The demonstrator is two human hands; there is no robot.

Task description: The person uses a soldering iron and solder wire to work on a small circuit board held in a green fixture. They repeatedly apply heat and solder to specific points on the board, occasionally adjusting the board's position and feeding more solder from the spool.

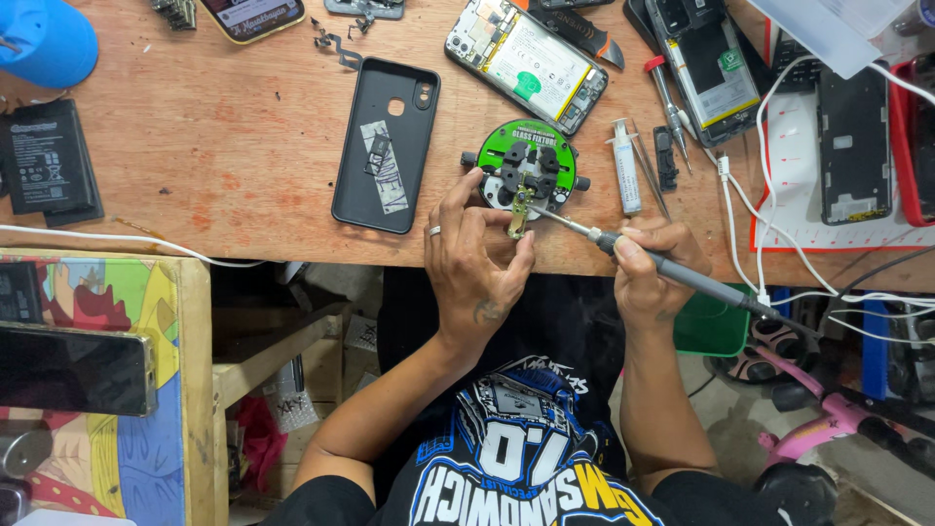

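While our left hand [477, 268] pinches the small gold circuit part [519, 212] at the near edge of the round green fixture [527, 166], our right hand [651, 265] is closed around the soldering iron [672, 275], tip touching it. We judge the part light, thin and fragile, best held by its edges.

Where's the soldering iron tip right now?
Head view, centre: the soldering iron, in the right hand, has its tip on the small board clamped in the green round fixture, beside the left hand.
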